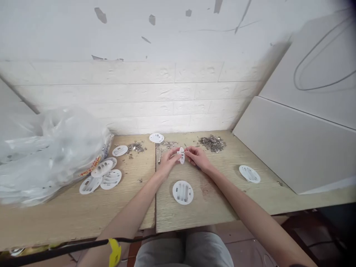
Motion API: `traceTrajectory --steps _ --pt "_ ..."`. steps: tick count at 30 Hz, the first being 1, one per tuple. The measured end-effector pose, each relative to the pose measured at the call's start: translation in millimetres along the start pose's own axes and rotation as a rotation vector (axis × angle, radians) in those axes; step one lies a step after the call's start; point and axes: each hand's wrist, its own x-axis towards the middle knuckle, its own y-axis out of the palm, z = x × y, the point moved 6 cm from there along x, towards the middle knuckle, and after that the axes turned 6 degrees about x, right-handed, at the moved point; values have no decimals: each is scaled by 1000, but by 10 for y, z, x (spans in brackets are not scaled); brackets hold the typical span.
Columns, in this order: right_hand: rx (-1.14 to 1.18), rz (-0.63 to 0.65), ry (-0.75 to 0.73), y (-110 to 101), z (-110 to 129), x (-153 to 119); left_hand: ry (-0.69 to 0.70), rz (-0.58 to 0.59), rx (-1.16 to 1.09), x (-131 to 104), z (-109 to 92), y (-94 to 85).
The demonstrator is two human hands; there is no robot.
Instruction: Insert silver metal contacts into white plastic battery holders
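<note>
A small white plastic disc (pixel 182 155) is held on edge above the middle of the wooden table. My left hand (pixel 169 160) grips its left side between thumb and fingers. On the disc's right, my right hand (pixel 197 155) pinches a thin metal tool (pixel 187 147), whose tip is close to the disc's face. Whether tip and disc touch is too small to tell. Nearer to me, another white round disc with slots (pixel 183 192) lies flat on the table. Behind the hands are a pile of small metal pieces (pixel 213 143) and a thinner scatter of them (pixel 167 145).
At the left, a large clear plastic bag (pixel 50 155) stands beside several white discs (pixel 111 179). One disc (pixel 249 174) lies at the right, another (pixel 156 138) by the wall. More metal pieces (pixel 137 147) lie back left. A grey panel (pixel 294 144) bounds the right side.
</note>
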Motion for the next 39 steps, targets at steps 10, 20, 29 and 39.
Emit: traceTrajectory --steps 10,20,29,39 --pt "184 77 17 -71 -61 16 -1 153 -60 18 -56 156" --pt "59 167 67 -73 -49 -29 -39 131 -32 6 -9 117" --pt "138 73 -19 -99 -41 -1 -11 109 -9 36 -6 110" --pt "83 49 -59 -135 -20 -22 -3 85 13 4 -18 132"
